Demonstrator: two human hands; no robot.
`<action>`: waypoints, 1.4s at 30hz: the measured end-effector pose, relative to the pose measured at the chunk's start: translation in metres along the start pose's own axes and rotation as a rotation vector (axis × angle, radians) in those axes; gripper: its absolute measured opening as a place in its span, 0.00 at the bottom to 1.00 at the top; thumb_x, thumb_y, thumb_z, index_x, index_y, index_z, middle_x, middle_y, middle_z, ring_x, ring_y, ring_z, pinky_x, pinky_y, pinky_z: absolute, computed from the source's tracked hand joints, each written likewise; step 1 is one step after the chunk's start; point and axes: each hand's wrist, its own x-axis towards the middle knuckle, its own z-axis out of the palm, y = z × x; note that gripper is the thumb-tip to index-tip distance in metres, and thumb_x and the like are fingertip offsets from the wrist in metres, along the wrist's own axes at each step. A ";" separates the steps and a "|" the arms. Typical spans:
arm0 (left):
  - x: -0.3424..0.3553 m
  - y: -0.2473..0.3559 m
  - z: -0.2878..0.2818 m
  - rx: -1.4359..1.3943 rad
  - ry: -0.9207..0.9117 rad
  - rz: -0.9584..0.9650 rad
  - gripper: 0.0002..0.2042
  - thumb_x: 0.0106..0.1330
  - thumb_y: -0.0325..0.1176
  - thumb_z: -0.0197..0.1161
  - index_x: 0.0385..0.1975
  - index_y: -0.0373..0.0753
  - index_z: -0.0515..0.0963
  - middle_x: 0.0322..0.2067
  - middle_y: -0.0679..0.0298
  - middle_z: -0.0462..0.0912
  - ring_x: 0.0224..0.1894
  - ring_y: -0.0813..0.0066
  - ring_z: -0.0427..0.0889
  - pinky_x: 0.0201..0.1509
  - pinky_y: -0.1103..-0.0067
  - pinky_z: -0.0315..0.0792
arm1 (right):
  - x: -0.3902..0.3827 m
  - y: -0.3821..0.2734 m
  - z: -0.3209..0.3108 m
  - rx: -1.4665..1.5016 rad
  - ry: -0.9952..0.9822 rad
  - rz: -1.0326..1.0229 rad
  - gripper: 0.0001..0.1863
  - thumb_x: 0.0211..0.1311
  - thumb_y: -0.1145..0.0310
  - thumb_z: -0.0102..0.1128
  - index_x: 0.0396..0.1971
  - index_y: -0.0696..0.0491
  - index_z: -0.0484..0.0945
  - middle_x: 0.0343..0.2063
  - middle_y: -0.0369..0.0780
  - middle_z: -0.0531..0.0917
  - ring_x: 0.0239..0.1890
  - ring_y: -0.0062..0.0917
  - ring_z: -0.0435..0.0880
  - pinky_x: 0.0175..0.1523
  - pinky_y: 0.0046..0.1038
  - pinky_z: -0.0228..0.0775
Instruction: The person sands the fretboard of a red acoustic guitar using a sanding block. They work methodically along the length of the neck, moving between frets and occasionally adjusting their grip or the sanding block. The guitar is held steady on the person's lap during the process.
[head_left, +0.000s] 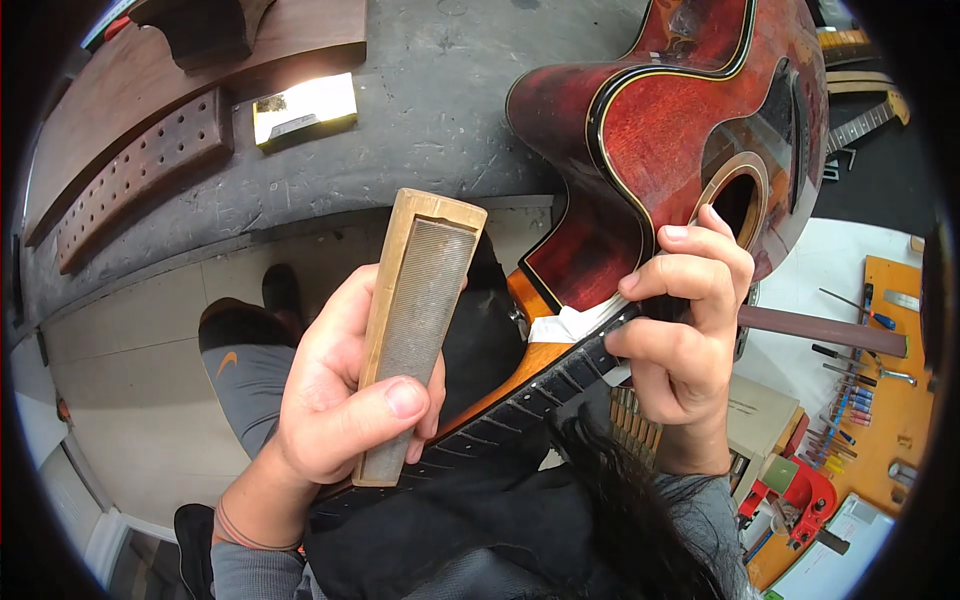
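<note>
My left hand [340, 390] grips a file set in a pale wooden block [425, 300], raised upright with its ridged metal face toward me. The thumb presses across that face near its lower end. My right hand [690, 320] rests with bent, spread fingers on a red acoustic guitar [650, 140], where neck and body meet. Its fingertips touch near the end of the dark fretboard [540, 400]; its thumb is hidden. White tape [570, 325] covers the body edge beside the fretboard. The neck runs toward the lower left, partly behind my left hand.
Beneath the guitar's body is a grey worktop [440, 100], with a yellow-edged box [305, 108] and a wooden block with holes [145, 180] to the left. On the right, an orange tool board [890, 350] carries several screwdrivers, near a red clamp [800, 495]. Dark hair hangs into the lower middle.
</note>
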 end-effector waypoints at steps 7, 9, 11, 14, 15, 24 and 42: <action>0.001 -0.004 0.001 -0.013 0.016 0.034 0.45 0.66 0.51 0.72 0.72 0.24 0.62 0.20 0.53 0.78 0.14 0.71 0.75 0.18 0.78 0.74 | -0.002 -0.003 0.000 -0.023 -0.008 -0.019 0.13 0.41 0.74 0.69 0.28 0.39 0.88 0.47 0.33 0.87 0.65 0.40 0.77 0.79 0.56 0.56; 0.002 -0.003 0.002 0.008 0.028 0.042 0.45 0.66 0.52 0.71 0.73 0.24 0.62 0.20 0.53 0.78 0.13 0.71 0.74 0.18 0.79 0.74 | -0.004 0.001 0.001 0.044 0.027 -0.023 0.14 0.41 0.76 0.69 0.28 0.40 0.87 0.47 0.34 0.86 0.65 0.41 0.78 0.79 0.56 0.56; 0.001 -0.004 0.004 0.018 0.051 0.057 0.45 0.66 0.53 0.71 0.73 0.24 0.62 0.20 0.53 0.78 0.13 0.72 0.74 0.18 0.79 0.74 | -0.004 0.004 0.003 0.102 0.092 0.009 0.15 0.41 0.77 0.68 0.30 0.41 0.86 0.48 0.35 0.86 0.64 0.42 0.79 0.79 0.56 0.57; -0.003 -0.001 -0.005 -0.003 -0.050 0.034 0.40 0.70 0.45 0.69 0.74 0.27 0.61 0.37 0.53 0.80 0.28 0.73 0.81 0.30 0.80 0.79 | -0.008 0.013 -0.002 0.062 0.210 0.071 0.17 0.48 0.79 0.67 0.39 0.45 0.86 0.53 0.40 0.83 0.66 0.44 0.78 0.79 0.55 0.57; -0.005 0.002 -0.004 0.049 -0.076 0.032 0.38 0.71 0.42 0.69 0.74 0.27 0.61 0.43 0.53 0.81 0.35 0.72 0.83 0.36 0.79 0.80 | -0.010 0.018 -0.004 0.011 0.248 0.095 0.18 0.51 0.79 0.66 0.42 0.47 0.86 0.55 0.43 0.82 0.66 0.46 0.78 0.79 0.54 0.57; -0.018 0.008 0.035 1.022 -0.115 0.377 0.34 0.62 0.23 0.73 0.71 0.28 0.70 0.61 0.48 0.84 0.57 0.56 0.91 0.61 0.71 0.81 | -0.036 0.040 -0.006 -0.037 0.422 0.256 0.29 0.63 0.63 0.69 0.64 0.57 0.80 0.64 0.46 0.80 0.73 0.45 0.72 0.81 0.49 0.54; -0.008 -0.010 0.079 1.647 0.039 0.556 0.41 0.61 0.20 0.72 0.78 0.29 0.67 0.67 0.45 0.83 0.54 0.55 0.92 0.58 0.71 0.84 | -0.058 0.020 0.026 -0.135 0.421 0.318 0.28 0.66 0.47 0.71 0.59 0.48 0.83 0.50 0.37 0.84 0.70 0.40 0.76 0.84 0.57 0.40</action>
